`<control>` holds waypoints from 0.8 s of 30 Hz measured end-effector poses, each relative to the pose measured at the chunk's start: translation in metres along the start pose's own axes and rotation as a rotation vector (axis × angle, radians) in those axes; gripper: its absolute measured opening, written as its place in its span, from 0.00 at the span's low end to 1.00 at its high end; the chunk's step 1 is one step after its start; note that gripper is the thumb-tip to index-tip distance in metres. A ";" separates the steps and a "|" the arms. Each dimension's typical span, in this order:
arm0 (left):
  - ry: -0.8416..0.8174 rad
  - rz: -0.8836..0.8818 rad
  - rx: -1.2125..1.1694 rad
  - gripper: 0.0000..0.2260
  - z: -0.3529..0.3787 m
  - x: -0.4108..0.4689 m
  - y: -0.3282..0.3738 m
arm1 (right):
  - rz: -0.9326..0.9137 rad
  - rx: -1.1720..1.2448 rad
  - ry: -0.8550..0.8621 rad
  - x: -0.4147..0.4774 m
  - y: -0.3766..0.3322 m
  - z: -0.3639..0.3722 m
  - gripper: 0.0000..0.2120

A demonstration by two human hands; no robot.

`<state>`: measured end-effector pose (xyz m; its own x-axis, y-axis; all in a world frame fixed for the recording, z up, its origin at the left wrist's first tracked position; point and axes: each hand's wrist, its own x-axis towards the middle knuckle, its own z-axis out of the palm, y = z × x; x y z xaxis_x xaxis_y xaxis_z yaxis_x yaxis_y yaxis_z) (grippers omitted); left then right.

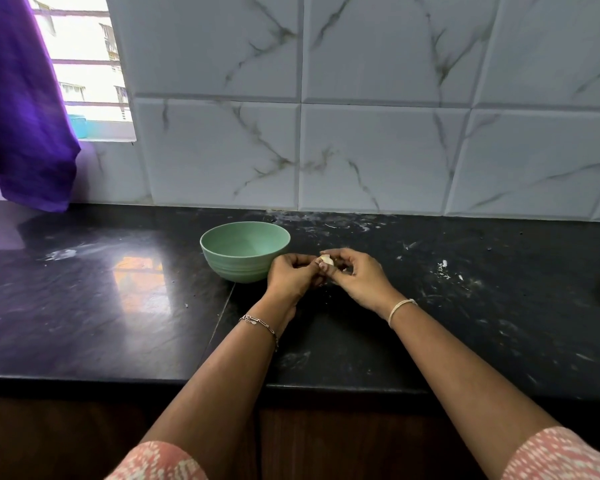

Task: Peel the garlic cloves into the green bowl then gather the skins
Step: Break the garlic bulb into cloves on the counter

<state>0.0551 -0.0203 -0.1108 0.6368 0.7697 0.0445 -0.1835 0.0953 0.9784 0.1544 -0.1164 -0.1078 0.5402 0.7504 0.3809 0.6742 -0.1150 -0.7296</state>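
Observation:
A pale green bowl (pixel 222 251) stands on the black counter (pixel 118 306), and nothing shows inside it from here. Just to its right, low over the counter, both hands meet around one small whitish garlic clove (pixel 326 260). My left hand (pixel 291 277) pinches the clove from the left with curled fingers. My right hand (pixel 355 275) pinches it from the right, thumb and fingertips on its top. Most of the clove is hidden by fingers.
Bits of white skin (pixel 443 266) lie scattered on the counter right of my hands. A marble-tiled wall (pixel 378 150) closes the back. A purple curtain (pixel 21 116) hangs over the window at far left. The counter's front edge runs below my forearms.

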 end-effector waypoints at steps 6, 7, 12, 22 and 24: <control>-0.007 0.037 0.046 0.04 0.000 0.001 -0.003 | -0.081 -0.351 0.014 0.000 -0.004 0.001 0.12; 0.003 0.045 0.077 0.05 0.000 0.002 -0.004 | -0.103 -0.416 0.011 0.000 -0.005 0.003 0.13; 0.026 0.062 0.152 0.02 0.001 0.004 -0.007 | -0.122 -0.507 -0.006 -0.001 -0.006 0.003 0.14; -0.040 0.080 0.189 0.07 -0.001 -0.001 -0.004 | -0.024 -0.330 0.023 0.001 -0.003 -0.003 0.14; -0.038 0.079 0.145 0.07 -0.002 -0.001 -0.003 | -0.005 -0.282 0.006 0.003 -0.002 -0.002 0.13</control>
<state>0.0536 -0.0203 -0.1139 0.6531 0.7465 0.1276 -0.1261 -0.0590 0.9903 0.1562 -0.1148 -0.1041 0.5390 0.7474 0.3884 0.7898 -0.2883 -0.5413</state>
